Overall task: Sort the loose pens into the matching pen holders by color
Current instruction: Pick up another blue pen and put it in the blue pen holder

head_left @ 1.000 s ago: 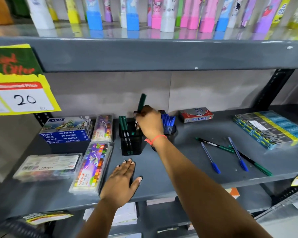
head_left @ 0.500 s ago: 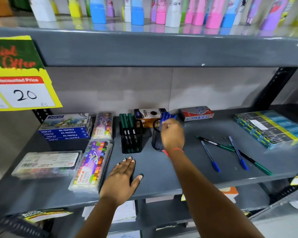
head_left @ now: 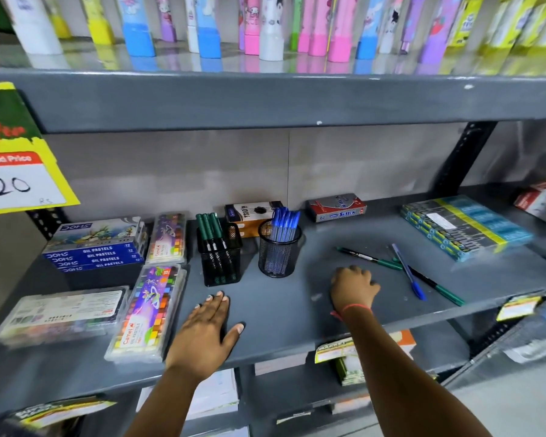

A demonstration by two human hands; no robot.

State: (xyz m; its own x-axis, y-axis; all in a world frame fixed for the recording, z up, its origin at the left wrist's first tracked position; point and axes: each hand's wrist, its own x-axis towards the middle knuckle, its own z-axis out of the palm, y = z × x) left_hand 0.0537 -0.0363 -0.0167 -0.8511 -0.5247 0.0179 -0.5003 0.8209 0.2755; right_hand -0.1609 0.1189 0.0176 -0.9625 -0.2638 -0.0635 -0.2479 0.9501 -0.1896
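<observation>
A square black mesh holder (head_left: 220, 267) holds three green pens (head_left: 209, 227). Right of it, a round mesh holder (head_left: 279, 259) holds several blue pens (head_left: 284, 223). Loose on the grey shelf (head_left: 284, 313) at the right lie a blue pen (head_left: 408, 270) and two green pens (head_left: 370, 257) (head_left: 442, 291). My right hand (head_left: 354, 289) is pressed down on the shelf just left of them, fingers curled under; whatever is beneath it is hidden. My left hand (head_left: 206, 330) rests flat on the shelf's front edge, fingers spread, holding nothing.
Oil pastel boxes (head_left: 96, 247) and crayon cases (head_left: 146, 310) fill the shelf's left side. Small boxes (head_left: 336, 207) stand at the back and a flat blue-yellow pack (head_left: 464, 227) lies at the right. An upper shelf (head_left: 265, 99) overhangs, with a price sign (head_left: 16, 181) at left.
My right hand dropped a green pen in the square holder, then swung right past the round holder and came down on the shelf where a second loose blue pen lay. The left hand stayed put.
</observation>
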